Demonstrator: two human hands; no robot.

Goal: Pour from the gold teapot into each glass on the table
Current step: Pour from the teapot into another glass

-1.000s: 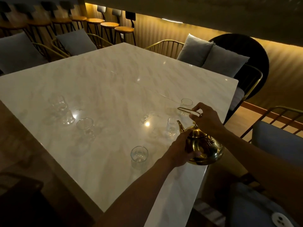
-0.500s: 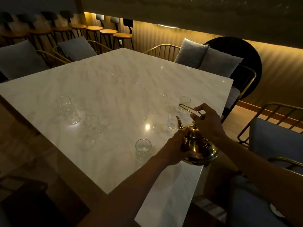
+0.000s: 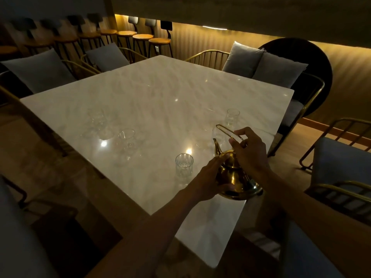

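Head view: the gold teapot [image 3: 235, 178] sits at the right edge of the worktop [image 3: 160, 93], near its near-right corner, upright or close to it, with its spout toward the worktop's middle. Whether its base is lifted clear of the marble cannot be told. The right hand [image 3: 250, 152] is above the pot, its fingers [image 3: 233, 144] closed round the thin wire handle. The left hand [image 3: 210, 177] is pressed flat against the pot's left side, fingers together and laid along the body up toward the lid.

The nearest glass [image 3: 184, 164] stands upright just beside the left hand, toward the worktop's middle. A second glass [image 3: 232, 117] stands upright beyond the pot near the right edge. A further glass [image 3: 218, 135] behind the spout is partly hidden by the handle. A fourth glass [image 3: 126, 138] stands toward the left edge, well apart from the pot, and beyond it a fifth glass [image 3: 97, 117] shows only faintly in the dim light. Contents of the glasses cannot be made out.

Chairs with grey cushions [image 3: 263, 64] stand along the far edges, and a row of bar stools [image 3: 140, 37] lines the far wall.
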